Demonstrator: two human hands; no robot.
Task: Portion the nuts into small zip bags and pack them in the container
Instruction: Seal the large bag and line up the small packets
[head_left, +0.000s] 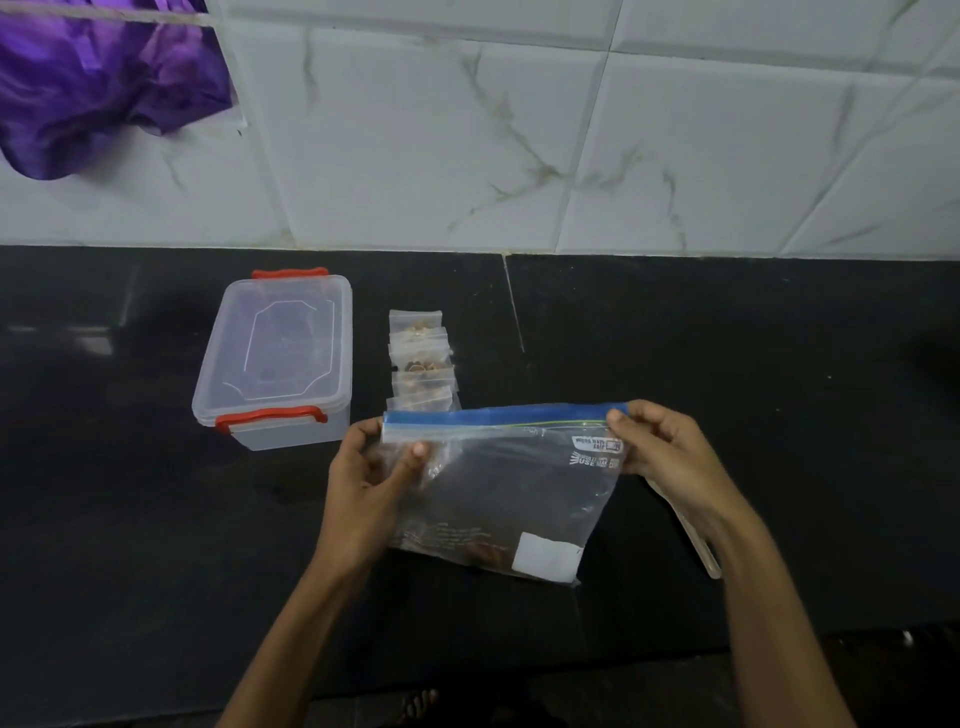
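Both hands were up over the dark table (156, 519), and between them hung the large zip bag (509, 493), held by its blue-striped top edge. The left hand (363, 493) pinched the left end of that seal strip, thumb on the near face and fingers curled behind the plastic. The right hand (670, 452) gripped the right end the same way, fingers (621, 418) curled tight on the corner just above the printed label. The bag hung slightly slanted, its bottom edge down toward the table, with a white label patch near the lower right corner and only a few brown nuts (485, 553) left at the bottom. Behind it, toward the wall, lay a row of small zip bags (421, 361), overlapping one another like shingles, each with brown nuts showing through; the nearest one sat just beyond the big bag's top edge. To the left of that row stood the clear container (272, 358), its lid on, red clips at the far and near ends, well apart from either hand. Under the right forearm a pale, flat utensil (698, 540) lay on the table, too hidden to name. The white marbled tile wall (571, 130) rose behind, and a crumpled purple cloth (98, 83) hung at the upper left corner.
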